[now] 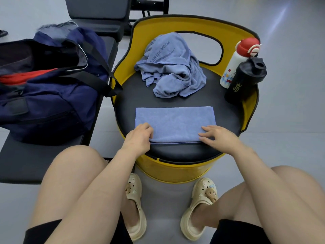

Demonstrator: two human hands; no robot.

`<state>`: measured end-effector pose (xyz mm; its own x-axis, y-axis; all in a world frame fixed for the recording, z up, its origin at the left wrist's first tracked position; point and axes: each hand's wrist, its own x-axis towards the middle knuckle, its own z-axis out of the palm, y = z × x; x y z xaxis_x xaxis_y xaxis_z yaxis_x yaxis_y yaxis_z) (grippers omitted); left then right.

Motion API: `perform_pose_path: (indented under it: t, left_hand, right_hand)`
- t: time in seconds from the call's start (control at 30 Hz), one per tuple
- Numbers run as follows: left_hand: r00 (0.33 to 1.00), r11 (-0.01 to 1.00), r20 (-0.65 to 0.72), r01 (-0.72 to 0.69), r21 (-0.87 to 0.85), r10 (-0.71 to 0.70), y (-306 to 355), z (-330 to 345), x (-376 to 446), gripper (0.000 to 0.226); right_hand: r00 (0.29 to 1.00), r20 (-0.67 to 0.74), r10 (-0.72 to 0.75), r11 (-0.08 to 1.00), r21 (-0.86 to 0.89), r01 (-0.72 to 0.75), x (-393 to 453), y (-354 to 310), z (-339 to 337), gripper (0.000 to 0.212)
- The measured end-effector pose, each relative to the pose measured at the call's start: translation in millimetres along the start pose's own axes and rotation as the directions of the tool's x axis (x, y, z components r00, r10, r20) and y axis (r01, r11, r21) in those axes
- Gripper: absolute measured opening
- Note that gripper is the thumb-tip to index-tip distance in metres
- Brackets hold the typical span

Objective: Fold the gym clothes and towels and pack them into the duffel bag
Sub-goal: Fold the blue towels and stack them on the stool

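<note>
While the navy fabric duffel bag [51,95] sags unzipped on the bench, soft and shapeless, the folded blue towel [175,123] lies flat on the padded seat: light, limp terry, best lifted by both ends. Left hand [139,138] pinches its near corner; right hand [218,136] rests flat, fingers straight.

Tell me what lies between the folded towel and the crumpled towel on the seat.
In the head view, only bare black seat cushion separates the folded towel from the crumpled towel.

Both hands [139,138] [217,136] on folded towel [175,123], stool seat [175,150].
</note>
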<state>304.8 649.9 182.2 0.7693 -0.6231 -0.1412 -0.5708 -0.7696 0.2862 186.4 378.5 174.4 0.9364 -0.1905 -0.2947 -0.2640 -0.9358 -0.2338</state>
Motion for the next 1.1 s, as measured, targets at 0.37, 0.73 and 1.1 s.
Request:
perform_pose_path:
  t: [0.37, 0.73, 1.1]
  left_hand:
    - [0.991, 0.999, -0.124, -0.045, 0.014, 0.047, 35, 24, 35, 0.047]
    - [1.0, 0.997, 0.0, 0.009, 0.08, -0.009, 34, 44, 62, 0.053]
    - [0.994, 0.993, -0.034, 0.109, 0.049, -0.108, -11, 34, 50, 0.053]
  right_hand:
    - [0.948, -0.318, -0.023, 0.987, 0.145, 0.073, 37, -54, 8, 0.033]
    - [0.991, -0.132, 0.031, 1.0, 0.004, -0.031, 66, -64, 35, 0.052]
    - [0.965, -0.159, 0.209, 0.978, 0.056, -0.203, 53, -29, 31, 0.059]
